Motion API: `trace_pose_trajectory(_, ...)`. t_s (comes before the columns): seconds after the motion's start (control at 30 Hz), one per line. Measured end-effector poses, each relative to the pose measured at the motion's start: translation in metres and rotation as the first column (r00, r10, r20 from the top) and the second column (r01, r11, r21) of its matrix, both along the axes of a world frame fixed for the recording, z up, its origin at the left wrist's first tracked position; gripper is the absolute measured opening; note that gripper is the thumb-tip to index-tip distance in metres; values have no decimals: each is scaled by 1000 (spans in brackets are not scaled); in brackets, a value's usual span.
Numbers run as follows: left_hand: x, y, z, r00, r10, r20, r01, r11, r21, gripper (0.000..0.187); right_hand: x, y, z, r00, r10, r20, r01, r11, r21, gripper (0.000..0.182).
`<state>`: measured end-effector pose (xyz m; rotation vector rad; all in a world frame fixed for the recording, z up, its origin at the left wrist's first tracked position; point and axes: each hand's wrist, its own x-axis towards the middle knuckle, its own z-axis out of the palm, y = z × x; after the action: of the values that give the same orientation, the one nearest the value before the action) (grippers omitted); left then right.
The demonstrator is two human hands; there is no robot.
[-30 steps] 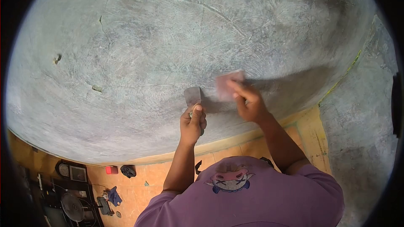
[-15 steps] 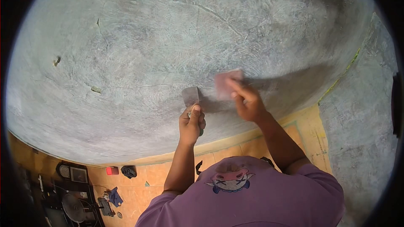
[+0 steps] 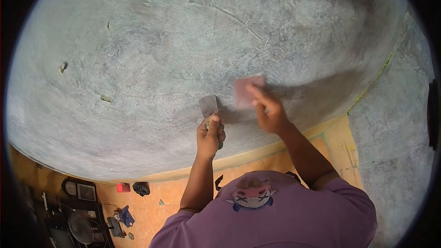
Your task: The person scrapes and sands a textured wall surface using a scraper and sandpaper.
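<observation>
A grey, scratched wall (image 3: 151,50) fills the upper part of the head view. My left hand (image 3: 210,134) is closed around the handle of a putty knife (image 3: 209,105), its flat blade pointing up close to the wall. To the right, my right hand (image 3: 271,112) holds a pinkish-red sheet of sandpaper (image 3: 243,93) flat against the wall, fingers pressed over it. The sandpaper and fingertips are slightly blurred. Most of the knife's handle is hidden in my left fist.
Orange floor tiles (image 3: 165,188) run along the wall's foot. At lower left are a fan (image 3: 81,227), a red box (image 3: 122,187), a black bundle (image 3: 141,188) and dark blue cloth (image 3: 126,216). Another grey wall (image 3: 390,170) meets this one at right.
Almost nothing differs. The sandpaper under my right hand stays at nearly the same spot, blurred in both frames, and my left hand keeps hold of the putty knife.
</observation>
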<state>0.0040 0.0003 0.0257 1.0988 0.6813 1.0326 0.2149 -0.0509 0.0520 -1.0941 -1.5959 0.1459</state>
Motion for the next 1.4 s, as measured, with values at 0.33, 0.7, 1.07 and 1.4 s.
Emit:
trace_pose_trajectory(0.33, 2, -1, -2, 1000, -4, 18, 4, 1000, -8, 25, -4, -1, -6, 994, 15, -104, -22, 998, -61, 39)
trace_pose_trajectory(0.7, 1, -3, -1, 1000, -5, 3, 5, 1000, -10, 26, 22, 3, 4, 856, -107, -506, 169, 982, 79, 41)
trace_pose_trajectory(1.07, 2, -3, -2, 1000, 0, 7, 0, 1000, -2, 26, 26, -4, 7, 977, -129, -169, 143, 987, 79, 44)
trace_pose_trajectory(1.4, 2, -8, -7, 997, -77, -16, 77, 996, 32, 32, 14, -10, -7, 1000, -14, 17, 15, 1000, -25, 40)
